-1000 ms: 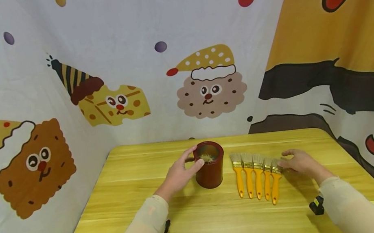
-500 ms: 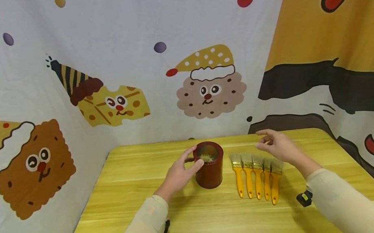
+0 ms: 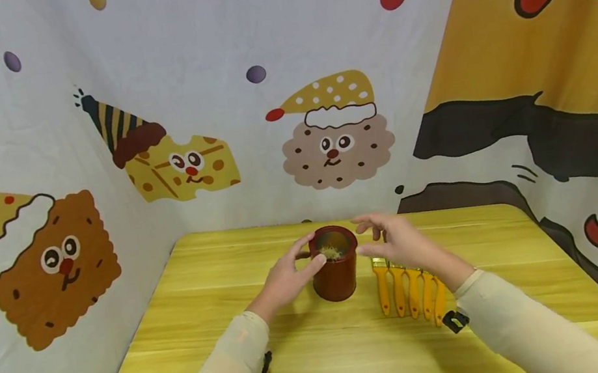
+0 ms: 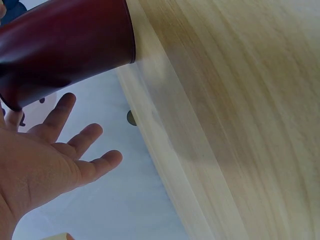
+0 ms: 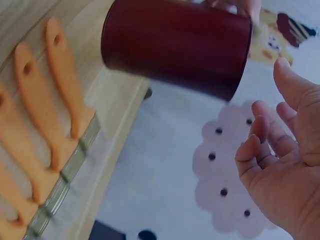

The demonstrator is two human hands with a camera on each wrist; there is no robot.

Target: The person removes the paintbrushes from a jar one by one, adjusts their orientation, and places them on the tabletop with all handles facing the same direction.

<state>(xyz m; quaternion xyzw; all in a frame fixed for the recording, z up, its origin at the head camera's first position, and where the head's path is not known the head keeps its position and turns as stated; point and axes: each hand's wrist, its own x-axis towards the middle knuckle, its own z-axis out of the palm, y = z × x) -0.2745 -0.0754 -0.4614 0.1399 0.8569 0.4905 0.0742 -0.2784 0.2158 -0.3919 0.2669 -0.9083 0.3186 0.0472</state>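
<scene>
A dark red cylindrical cup (image 3: 337,282) stands upright, with pale bristles (image 3: 331,252) showing inside its mouth. At its left, my left hand (image 3: 285,274) rests its forefinger and thumb on the rim. The left wrist view shows the other fingers (image 4: 82,142) spread and clear of the cup wall. My right hand (image 3: 400,242) is raised just to the right of the cup, fingertips close to the rim, palm holding nothing. Below it lies a row of flat paintbrushes (image 3: 414,292) with orange-yellow handles; the hand hides most of their bristles in the head view.
The wood-grain table (image 3: 205,334) meets a white cloth backdrop (image 3: 193,52) with cartoon prints behind and at the left. Orange handles (image 5: 37,100) lie side by side near the table edge in the right wrist view.
My right hand has moved left from the rightmost paintbrush, over the brushes, to the right side of the cup. My left hand and the cup have stayed in place.
</scene>
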